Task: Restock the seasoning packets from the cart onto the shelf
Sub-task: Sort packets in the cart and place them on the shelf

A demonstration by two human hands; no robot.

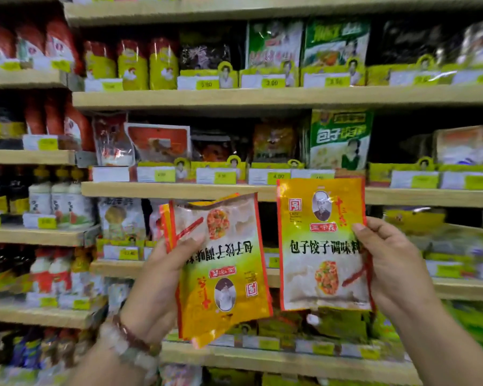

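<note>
**One packet upright, the other batch inverted**

Your left hand [154, 291] grips an upside-down packet stack [220, 268]; your right hand [393, 263] pinches an upright packet [322, 243] just beside it. Both long axes stand vertical, the shelf [179, 190] just behind (right is readier).

Grocery shop, stocked shelves [262, 98], price tags [271, 82]

A single head-worn wide-angle view is provided, directed forward at close range onto the stocked shelves [262, 97]; both raised hands are included low in frame.
</note>
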